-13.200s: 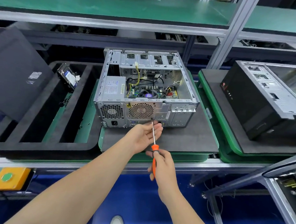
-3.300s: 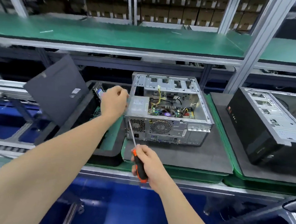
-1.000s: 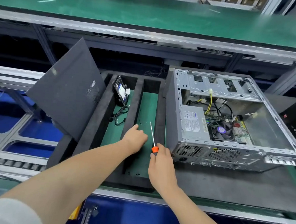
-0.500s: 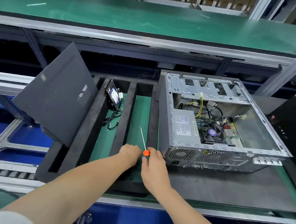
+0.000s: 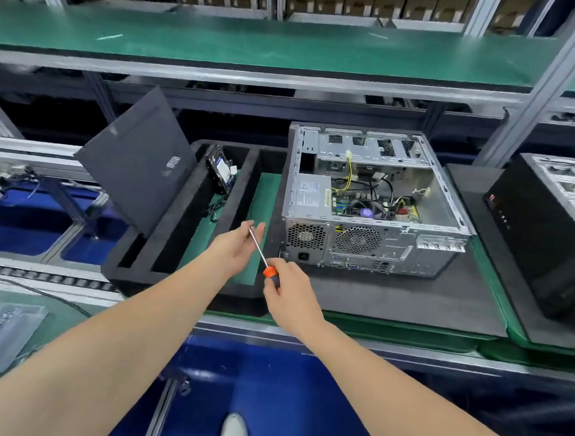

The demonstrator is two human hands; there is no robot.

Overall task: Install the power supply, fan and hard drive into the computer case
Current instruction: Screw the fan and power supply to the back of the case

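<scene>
One open silver case (image 5: 394,253) — screwdriver (image 5: 269,272) gripped.

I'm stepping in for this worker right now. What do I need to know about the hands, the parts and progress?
Hands: right hand grips the screwdriver by its orange handle; left hand, fingers relaxed, touches its tip.
Done: power supply and fan sit in the open case; screw count cannot be told.
Left: hard drive stands in the foam tray left of the case, not yet installed; side panel leans by the tray.
</scene>
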